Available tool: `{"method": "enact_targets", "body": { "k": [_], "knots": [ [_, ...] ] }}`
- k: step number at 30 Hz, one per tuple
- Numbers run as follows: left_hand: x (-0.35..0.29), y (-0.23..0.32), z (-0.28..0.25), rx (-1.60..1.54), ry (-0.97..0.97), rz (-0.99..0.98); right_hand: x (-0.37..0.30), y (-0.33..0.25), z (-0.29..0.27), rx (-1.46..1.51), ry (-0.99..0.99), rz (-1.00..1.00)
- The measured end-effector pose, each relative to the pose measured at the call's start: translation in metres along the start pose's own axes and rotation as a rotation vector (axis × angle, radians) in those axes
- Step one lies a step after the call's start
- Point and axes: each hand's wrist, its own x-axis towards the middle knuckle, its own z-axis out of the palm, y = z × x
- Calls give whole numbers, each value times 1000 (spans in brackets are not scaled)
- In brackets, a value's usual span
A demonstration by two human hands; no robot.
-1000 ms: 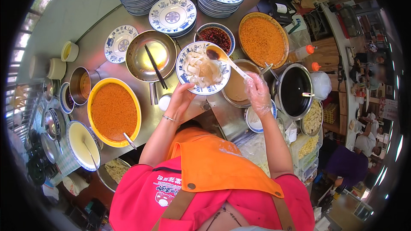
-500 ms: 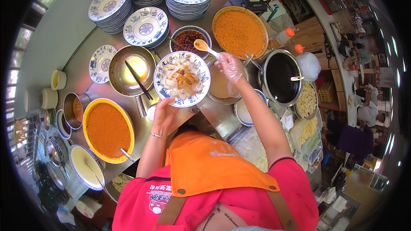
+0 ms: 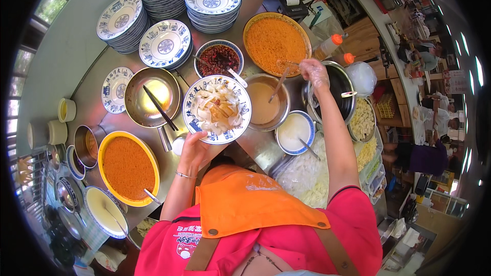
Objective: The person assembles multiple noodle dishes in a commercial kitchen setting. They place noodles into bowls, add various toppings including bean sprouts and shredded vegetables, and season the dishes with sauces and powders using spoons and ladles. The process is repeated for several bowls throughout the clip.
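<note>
My left hand (image 3: 193, 149) grips the near rim of a white plate with blue pattern (image 3: 190, 114), thumb on top. Wide pale noodles (image 3: 217, 103) lie on it with brownish strips and a little sauce in the middle. My right hand (image 3: 314, 74), in a clear plastic glove, is closed on the handle of a metal spoon (image 3: 288, 63). That spoon's other end is in the wide bowl of orange sauce (image 3: 276, 41). A white spoon (image 3: 237, 77) rests with its handle over the rim of the bowl of dark red chili (image 3: 220, 59), just beyond the plate.
Stacks of patterned plates (image 3: 212, 0) stand at the back left. A metal pan (image 3: 148, 89) with black chopsticks sits left of my plate. Right of it are a bowl of tan sauce (image 3: 263, 103), a bowl of white liquid (image 3: 295, 132) and a pot of dark liquid (image 3: 341, 92).
My right hand has left the white spoon at the chili bowl and moved right to the spoon in the orange sauce. My left hand still holds the plate.
</note>
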Motion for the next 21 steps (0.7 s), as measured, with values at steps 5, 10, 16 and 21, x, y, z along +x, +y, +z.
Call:
{"method": "enact_targets", "body": {
  "k": [5,10,16,21],
  "knots": [
    [8,-4,7,-12,-20,-60,12,-17,40,353,52,121],
    [10,-5,21,6,-25,-65,-5,-36,44,258,-6,-46],
    [22,-5,24,18,-68,-79,-38,-55,43,-158,27,-347],
    [34,-4,35,43,-104,-81,-29,-42,46,-35,0,-230]
  ]
}}
